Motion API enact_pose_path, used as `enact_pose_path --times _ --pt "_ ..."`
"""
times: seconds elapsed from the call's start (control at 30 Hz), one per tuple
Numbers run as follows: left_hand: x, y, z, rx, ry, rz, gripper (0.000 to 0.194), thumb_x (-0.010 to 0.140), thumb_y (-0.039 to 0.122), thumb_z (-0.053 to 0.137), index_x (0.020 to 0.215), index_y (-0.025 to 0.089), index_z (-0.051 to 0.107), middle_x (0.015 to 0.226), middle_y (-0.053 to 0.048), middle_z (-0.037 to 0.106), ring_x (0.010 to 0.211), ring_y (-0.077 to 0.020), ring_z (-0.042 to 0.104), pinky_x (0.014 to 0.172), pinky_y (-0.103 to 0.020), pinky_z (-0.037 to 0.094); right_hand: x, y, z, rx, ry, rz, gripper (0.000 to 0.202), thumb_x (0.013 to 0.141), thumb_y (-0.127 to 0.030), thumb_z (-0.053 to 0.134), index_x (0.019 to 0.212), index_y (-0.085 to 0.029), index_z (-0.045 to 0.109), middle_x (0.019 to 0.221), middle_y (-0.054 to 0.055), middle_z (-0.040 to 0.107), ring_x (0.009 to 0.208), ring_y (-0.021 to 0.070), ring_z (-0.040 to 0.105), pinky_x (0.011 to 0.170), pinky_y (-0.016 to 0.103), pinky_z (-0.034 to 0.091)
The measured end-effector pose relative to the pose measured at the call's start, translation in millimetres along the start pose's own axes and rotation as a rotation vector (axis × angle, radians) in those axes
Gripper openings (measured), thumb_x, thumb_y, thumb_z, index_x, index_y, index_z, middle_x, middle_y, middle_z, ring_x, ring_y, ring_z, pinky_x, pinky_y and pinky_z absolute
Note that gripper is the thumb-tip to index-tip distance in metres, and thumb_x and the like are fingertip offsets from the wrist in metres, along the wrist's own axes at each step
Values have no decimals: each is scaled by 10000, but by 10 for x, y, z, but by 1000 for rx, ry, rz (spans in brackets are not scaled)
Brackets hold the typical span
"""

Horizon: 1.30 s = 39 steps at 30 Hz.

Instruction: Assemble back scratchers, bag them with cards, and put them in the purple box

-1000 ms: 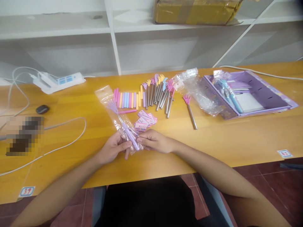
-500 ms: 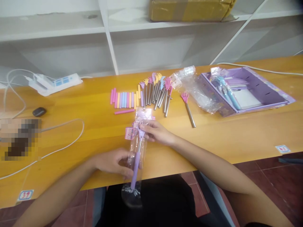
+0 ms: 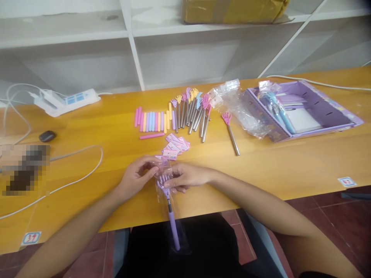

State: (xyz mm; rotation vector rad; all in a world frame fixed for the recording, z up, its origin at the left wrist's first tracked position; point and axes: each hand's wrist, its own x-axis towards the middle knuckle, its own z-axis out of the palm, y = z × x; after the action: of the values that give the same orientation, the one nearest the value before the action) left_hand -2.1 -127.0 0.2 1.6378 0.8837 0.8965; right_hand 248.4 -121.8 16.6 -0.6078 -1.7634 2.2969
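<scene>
A purple back scratcher [image 3: 173,227] with a hand-shaped head lies inside a clear plastic bag [image 3: 183,241] that hangs over the table's front edge. My right hand [image 3: 185,178] grips the bag around the scratcher's head. At the bag's top end, the fingers of my left hand [image 3: 142,174] are pinched on the plastic. Small pink printed cards [image 3: 174,146] lie spread just beyond my hands. Behind them are several coloured tubes [image 3: 153,121] in a row, one pink tube [image 3: 152,136] lying crosswise, and a pile of metal-handled scratchers [image 3: 194,112].
One pink-headed scratcher [image 3: 232,135] lies apart on the right. Clear bags [image 3: 246,116] lie beside a purple box [image 3: 333,108] with blue items. On the left are a white power strip [image 3: 69,101], a black mouse-like object [image 3: 47,136] and a cable. A cardboard box [image 3: 234,11] sits on the shelf.
My left hand has moved up from the scratcher's handle to the bag's top end. The bag and scratcher have shifted nearer to me, uncovering the cards. My right hand has moved slightly down.
</scene>
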Motion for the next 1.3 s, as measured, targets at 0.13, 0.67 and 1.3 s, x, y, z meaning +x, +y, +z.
enact_pose_path --times 0.13,0.67,1.3 --pt "28 41 -10 18 24 -34 218 1001 359 718 1159 212 745 1115 -84 758 999 -208 700 927 -347 573 -40 38 -99 -109 233 -127 550 1082 -671 455 909 -162 570 674 -35 548 527 73 464 512 215 383" --pt "94 107 -5 -107 21 -157 310 992 476 714 1115 196 663 869 -15 706 772 -153 648 744 -290 519 -67 74 -246 -1122 860 64 267 986 -384 743 1097 -168 631 1195 106 619 872 178 619 725 299 454" --pt "57 70 15 28 142 -151 267 1068 472 589 993 218 552 857 -7 654 782 -169 650 766 -308 525 -100 38 -221 -489 731 -438 304 1057 -480 606 960 -198 545 757 -26 523 646 108 455 620 250 380"
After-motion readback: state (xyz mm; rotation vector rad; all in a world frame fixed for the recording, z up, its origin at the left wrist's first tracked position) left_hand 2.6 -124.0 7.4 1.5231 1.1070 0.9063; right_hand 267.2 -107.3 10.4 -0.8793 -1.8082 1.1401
